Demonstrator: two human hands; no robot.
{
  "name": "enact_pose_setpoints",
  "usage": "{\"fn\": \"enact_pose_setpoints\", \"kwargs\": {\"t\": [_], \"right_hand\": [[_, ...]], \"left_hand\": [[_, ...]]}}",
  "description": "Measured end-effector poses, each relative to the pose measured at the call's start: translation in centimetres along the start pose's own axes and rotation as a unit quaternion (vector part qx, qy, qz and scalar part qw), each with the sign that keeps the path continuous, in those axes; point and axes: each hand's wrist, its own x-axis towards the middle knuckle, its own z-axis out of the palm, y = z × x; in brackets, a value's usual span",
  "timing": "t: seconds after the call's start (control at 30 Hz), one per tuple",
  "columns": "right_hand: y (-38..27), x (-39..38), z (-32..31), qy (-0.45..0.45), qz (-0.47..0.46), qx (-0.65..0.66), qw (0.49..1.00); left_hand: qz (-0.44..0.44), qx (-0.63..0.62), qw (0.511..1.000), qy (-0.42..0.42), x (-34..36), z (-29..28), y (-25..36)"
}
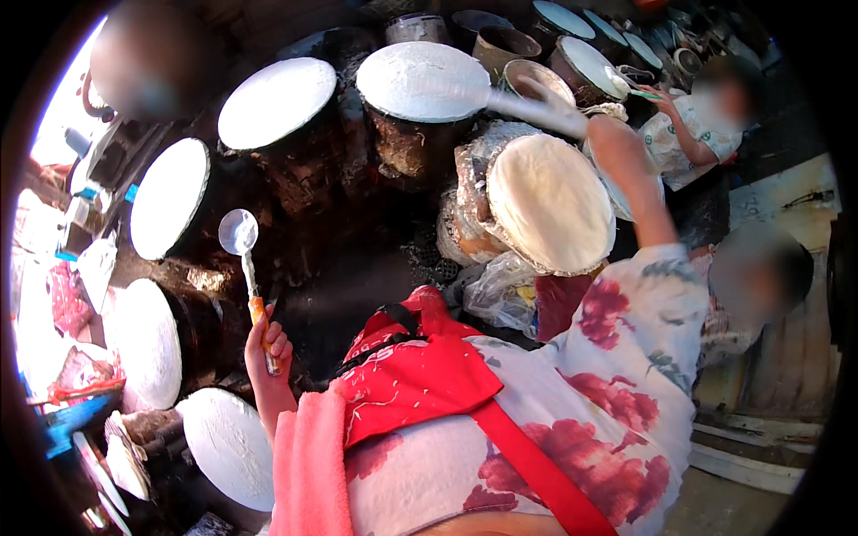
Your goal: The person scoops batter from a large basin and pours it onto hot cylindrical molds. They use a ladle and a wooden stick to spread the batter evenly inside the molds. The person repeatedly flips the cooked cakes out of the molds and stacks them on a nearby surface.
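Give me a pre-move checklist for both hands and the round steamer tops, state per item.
1. Left hand gripping the orange wooden handle of the round metal ladle: ok, fingers closed round it.
2. Ladle bowl loaded: cannot tell, it looks pale but its contents are unclear.
3. Right hand gripping the long flat pale spreader: cannot tell, motion blur hides the fingers.
4. Spreader reaches the white cloth-covered round steamer top ahead: ok, its far end lies over that top.
5. Cream round sheet on the tilted foil-wrapped drum: ok, covers the whole face.
6. Nearby person's hand apart from the spreader: ok.
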Motion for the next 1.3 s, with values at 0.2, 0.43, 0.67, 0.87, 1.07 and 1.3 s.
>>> {"fn": "enact_pose_setpoints", "kwargs": {"t": [0.2, 0.43, 0.67, 0.87, 1.07, 1.3], "right_hand": [[-7.7, -12.0, 11.9, -0.048, 0.076, 0.067, 0.994], [-10.1, -15.5, 14.9, -0.071, 0.119, 0.213, 0.967], [-10.6, -11.3, 13.2, -0.078, 0.105, 0.235, 0.963], [-13.1, -9.5, 11.2, -0.105, 0.056, 0.281, 0.952], [-29.5, -5.5, 8.8, -0.177, -0.143, 0.44, 0.868], [-36.1, -7.3, 19.5, -0.264, -0.529, 0.249, 0.767]], "left_hand": [[-0.026, 0.036, 0.999, 0.0, 1.1, 3.4, 0.0], [-0.052, 0.057, 0.996, 0.055, 2.6, 6.6, -0.6], [-0.03, 0.029, 0.998, 0.042, 3.0, 6.6, -2.1], [0.043, -0.035, 0.997, 0.06, -0.8, 4.6, -4.0], [0.184, -0.041, 0.976, 0.106, -9.5, 1.0, -4.1], [0.386, -0.121, 0.872, 0.276, -18.9, -2.5, -20.2]]}}
